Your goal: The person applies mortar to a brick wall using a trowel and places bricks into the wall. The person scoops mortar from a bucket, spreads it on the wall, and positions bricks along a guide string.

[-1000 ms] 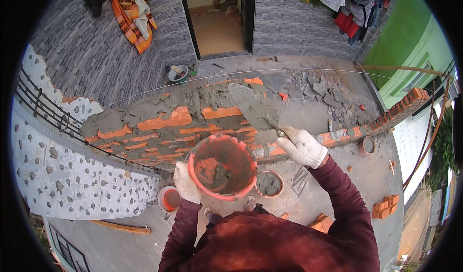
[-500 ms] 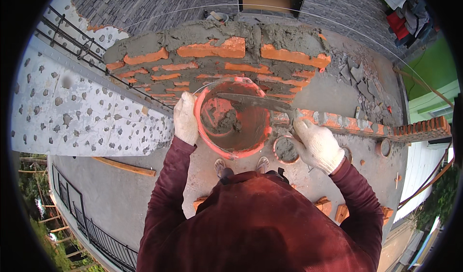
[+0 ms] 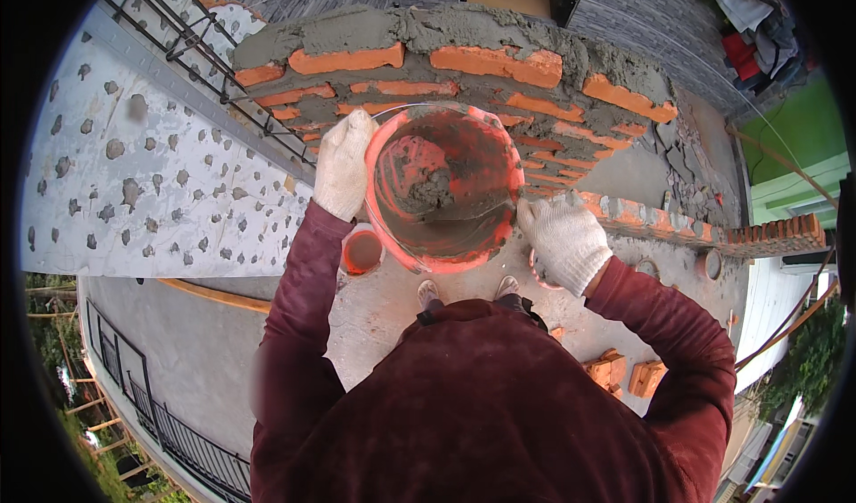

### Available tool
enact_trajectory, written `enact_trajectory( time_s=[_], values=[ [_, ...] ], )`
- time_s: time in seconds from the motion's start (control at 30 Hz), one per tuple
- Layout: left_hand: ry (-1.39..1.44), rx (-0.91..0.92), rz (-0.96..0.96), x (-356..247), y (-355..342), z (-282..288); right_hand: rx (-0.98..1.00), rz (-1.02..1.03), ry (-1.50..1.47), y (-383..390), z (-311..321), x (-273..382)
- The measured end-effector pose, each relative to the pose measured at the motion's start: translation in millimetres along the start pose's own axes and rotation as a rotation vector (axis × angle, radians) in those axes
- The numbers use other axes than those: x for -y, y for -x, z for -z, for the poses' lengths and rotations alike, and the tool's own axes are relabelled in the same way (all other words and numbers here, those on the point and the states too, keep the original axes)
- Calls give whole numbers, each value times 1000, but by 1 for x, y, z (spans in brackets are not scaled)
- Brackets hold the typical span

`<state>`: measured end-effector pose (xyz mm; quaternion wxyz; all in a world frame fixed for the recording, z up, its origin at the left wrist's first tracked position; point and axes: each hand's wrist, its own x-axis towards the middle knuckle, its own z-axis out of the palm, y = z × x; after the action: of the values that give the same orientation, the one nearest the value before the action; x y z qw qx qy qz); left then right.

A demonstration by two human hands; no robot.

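Observation:
My left hand (image 3: 346, 160), in a white knit glove, is closed on the wire handle at the left of a red bucket (image 3: 383, 235) held in front of my body. Inside it are a clump of grey mortar (image 3: 432, 191) and smears over the walls. My gloved right hand (image 3: 562, 235) grips a trowel at the bucket's right rim; the trowel's mortar-coated blade (image 3: 459, 219) lies low inside the bucket. Just beyond stands a brick wall (image 3: 495, 66) topped with rough wet mortar. Below the bucket's left side sits a smaller red pail (image 3: 363, 251), and another container is partly hidden by my right hand.
Left: rebar (image 3: 183, 39) along a pitted white wall (image 3: 125, 173), plank (image 3: 214, 298), black railing (image 3: 192, 423). Right: low brick wall (image 3: 651, 218), broken tiles (image 3: 678, 160), round containers (image 3: 709, 262), brick stacks (image 3: 606, 369). A string line spans above the wall; clothes (image 3: 758, 39) hang behind.
The trowel has come down from over the wall into the bucket with my right hand. Bucket and left hand sit higher in the picture, and the view has shifted.

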<state>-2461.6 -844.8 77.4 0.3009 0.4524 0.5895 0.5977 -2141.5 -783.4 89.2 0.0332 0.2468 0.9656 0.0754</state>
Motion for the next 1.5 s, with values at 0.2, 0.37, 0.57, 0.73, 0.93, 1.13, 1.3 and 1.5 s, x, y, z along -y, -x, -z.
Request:
enact_trajectory(
  time_s=[0.2, 0.37, 0.57, 0.73, 0.93, 1.13, 1.3, 1.5],
  values=[
    [-45, -6, -38, -3, -3, 25, 11, 1, 123, -35, 11, 34],
    [-80, -41, 36, 7, -3, 42, 163, -44, 96, -42, 6, 59],
    [-248, -71, -112, 11, 0, 61, 189, 126, 141, -50, 10, 74],
    [-51, -94, 12, 10, 4, 78, 25, -11, 195, -59, 11, 77],
    [-115, -125, 34, 5, 9, 90, 181, 78, 185, -77, 16, 90],
    [-380, -84, -2, -7, 13, 93, 132, 27, 188, -117, 29, 95],
    [-273, -181, -78, -13, 5, 103, 169, 78, 109, -117, 13, 109],
    [-477, -220, -87, -20, 7, 120, 87, 112, -25, -114, 26, 96]
  ],
)
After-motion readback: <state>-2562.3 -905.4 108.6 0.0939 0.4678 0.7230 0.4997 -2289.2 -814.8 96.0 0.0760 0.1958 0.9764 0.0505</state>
